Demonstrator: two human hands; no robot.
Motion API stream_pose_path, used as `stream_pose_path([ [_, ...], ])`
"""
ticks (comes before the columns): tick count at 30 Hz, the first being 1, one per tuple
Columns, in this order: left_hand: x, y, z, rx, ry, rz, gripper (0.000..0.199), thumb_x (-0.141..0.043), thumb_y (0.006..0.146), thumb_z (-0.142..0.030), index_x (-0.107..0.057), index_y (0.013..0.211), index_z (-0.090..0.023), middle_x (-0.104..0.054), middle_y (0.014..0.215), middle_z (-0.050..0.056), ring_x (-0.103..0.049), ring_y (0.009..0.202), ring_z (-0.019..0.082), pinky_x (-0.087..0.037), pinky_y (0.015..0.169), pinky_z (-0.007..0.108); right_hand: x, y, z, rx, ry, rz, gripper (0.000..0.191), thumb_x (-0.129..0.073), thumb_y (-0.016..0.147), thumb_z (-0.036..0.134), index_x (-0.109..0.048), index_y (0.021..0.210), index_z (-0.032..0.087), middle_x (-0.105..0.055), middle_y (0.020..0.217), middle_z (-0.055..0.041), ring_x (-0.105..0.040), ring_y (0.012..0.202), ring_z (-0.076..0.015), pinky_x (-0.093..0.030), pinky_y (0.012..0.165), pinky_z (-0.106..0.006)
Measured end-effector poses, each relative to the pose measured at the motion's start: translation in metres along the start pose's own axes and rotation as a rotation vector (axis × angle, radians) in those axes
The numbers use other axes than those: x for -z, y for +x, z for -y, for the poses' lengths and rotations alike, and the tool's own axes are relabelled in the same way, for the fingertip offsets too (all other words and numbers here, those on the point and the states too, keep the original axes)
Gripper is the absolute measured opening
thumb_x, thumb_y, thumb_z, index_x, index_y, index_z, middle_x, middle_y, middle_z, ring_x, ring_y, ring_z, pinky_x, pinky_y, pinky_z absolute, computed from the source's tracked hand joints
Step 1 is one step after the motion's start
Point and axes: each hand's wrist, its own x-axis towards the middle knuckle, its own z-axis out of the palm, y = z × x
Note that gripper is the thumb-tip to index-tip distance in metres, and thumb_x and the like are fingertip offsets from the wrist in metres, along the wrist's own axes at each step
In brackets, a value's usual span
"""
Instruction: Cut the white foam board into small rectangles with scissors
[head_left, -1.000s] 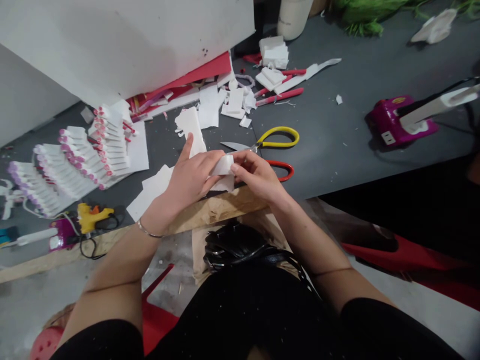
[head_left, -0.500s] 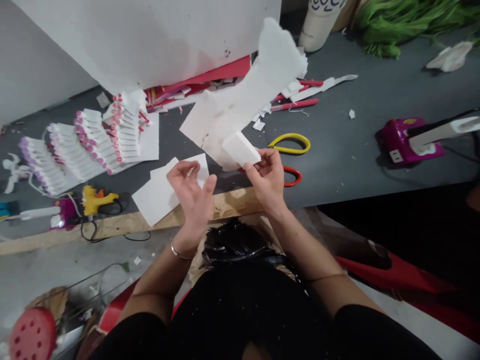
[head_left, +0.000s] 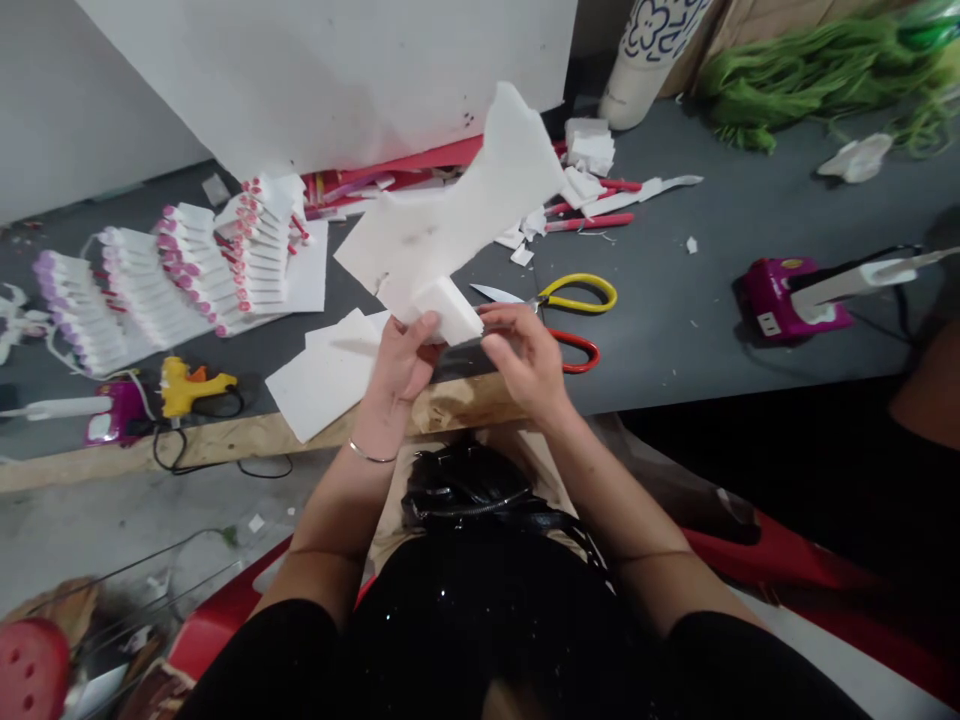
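A small stack of white pieces (head_left: 448, 310) is pinched between the thumb and fingers of my left hand (head_left: 406, 360). At the stack's right edge is my right hand (head_left: 529, 362), its thumb and fingers apart, with the fingertips close to the stack's corner. Just beyond the stack lies a large, irregular white sheet (head_left: 480, 190). Scissors with one yellow handle (head_left: 581, 293) and one red handle lie open on the table, partly behind my right hand. More white sheets (head_left: 322, 380) rest left of my left hand.
Rows of white strips with pink and purple tips (head_left: 199, 270) spread at the left, near a yellow glue gun (head_left: 196, 387). A purple power block (head_left: 795, 298), green strands (head_left: 810, 75) and a patterned cup (head_left: 645, 70) stand or lie right. A person's arm shows at the right edge.
My left hand has moved to the stack and taken hold of it. The stack has shifted left, and my right hand's fingers have loosened from it. The camera view has shifted slightly.
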Motion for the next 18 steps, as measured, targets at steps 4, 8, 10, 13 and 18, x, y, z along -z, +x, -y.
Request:
stream_pose_path([
  [4, 0.014, 0.014, -0.003, 0.035, 0.0, 0.053, 0.074, -0.086, 0.071, -0.079, -0.074, 0.123, -0.028, -0.084, 0.112, 0.011, -0.078, 0.12, 0.035, -0.069, 0.091, 0.047, 0.03, 0.033, 0.006, 0.028, -0.195, -0.037, 0.039, -0.049, 0.108, 0.046, -0.08, 0.097, 0.026, -0.083, 0.099, -0.0061, -0.078, 0.1, -0.0233, -0.061, 0.1, -0.045],
  [8, 0.017, 0.03, -0.004, 0.033, -0.019, 0.017, 0.081, -0.093, 0.063, -0.077, -0.074, 0.124, -0.027, -0.082, 0.121, 0.013, -0.076, 0.126, 0.037, -0.069, 0.094, 0.048, 0.037, 0.072, -0.005, 0.017, -0.263, 0.091, 0.03, -0.056, 0.103, 0.031, -0.082, 0.116, 0.022, -0.085, 0.096, -0.0057, -0.08, 0.094, -0.0227, -0.063, 0.095, -0.043],
  [10, 0.016, 0.04, -0.002, -0.002, -0.004, -0.013, 0.087, -0.096, 0.059, -0.076, -0.073, 0.126, -0.025, -0.081, 0.121, 0.014, -0.076, 0.127, 0.04, -0.068, 0.095, 0.049, 0.035, 0.089, -0.01, 0.062, -0.299, 0.148, 0.029, -0.057, 0.1, 0.023, -0.084, 0.112, 0.022, -0.086, 0.109, -0.0068, -0.081, 0.108, -0.025, -0.06, 0.104, -0.046],
  [13, 0.013, 0.058, 0.001, -0.062, 0.052, -0.044, 0.093, -0.098, 0.059, -0.075, -0.07, 0.132, -0.024, -0.08, 0.119, 0.015, -0.075, 0.128, 0.041, -0.067, 0.099, 0.053, 0.03, 0.108, -0.012, 0.053, -0.345, 0.173, 0.029, -0.058, 0.098, 0.018, -0.084, 0.11, 0.021, -0.086, 0.113, -0.0073, -0.08, 0.111, -0.026, -0.059, 0.107, -0.047],
  [18, 0.01, 0.074, 0.009, -0.143, 0.134, -0.116, 0.085, -0.099, 0.06, -0.071, -0.071, 0.123, -0.024, -0.08, 0.12, 0.014, -0.075, 0.126, 0.038, -0.064, 0.106, 0.054, 0.03, 0.115, -0.006, -0.021, -0.386, 0.165, 0.041, -0.059, 0.107, 0.047, -0.081, 0.085, 0.02, -0.081, 0.088, -0.0086, -0.078, 0.093, -0.0243, -0.06, 0.093, -0.042],
])
